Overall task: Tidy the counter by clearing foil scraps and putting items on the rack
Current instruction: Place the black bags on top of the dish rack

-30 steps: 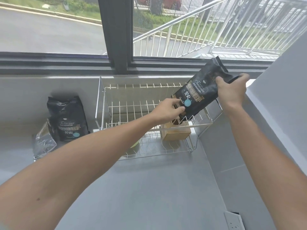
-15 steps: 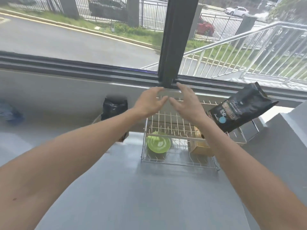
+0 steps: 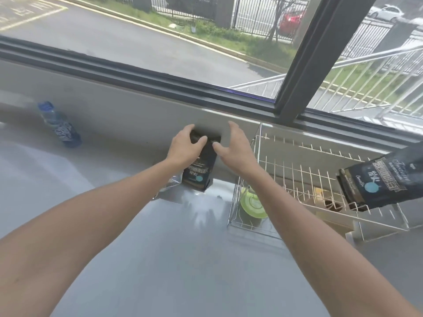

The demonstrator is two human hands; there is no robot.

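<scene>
Head view, grey counter (image 3: 160, 259), window (image 3: 206, 42), wire rack (image 3: 297, 170)

A large window (image 3: 160, 42) with a dark frame runs along the back wall, split by a thick dark upright post (image 3: 320, 53). Outside lie a grey road (image 3: 114, 37), a strip of grass (image 3: 229, 40), a black railing fence (image 3: 251, 14), a red car (image 3: 290, 19) behind it, a white car (image 3: 386, 12) farther right, and a pale metal stair rail (image 3: 366, 76).
</scene>
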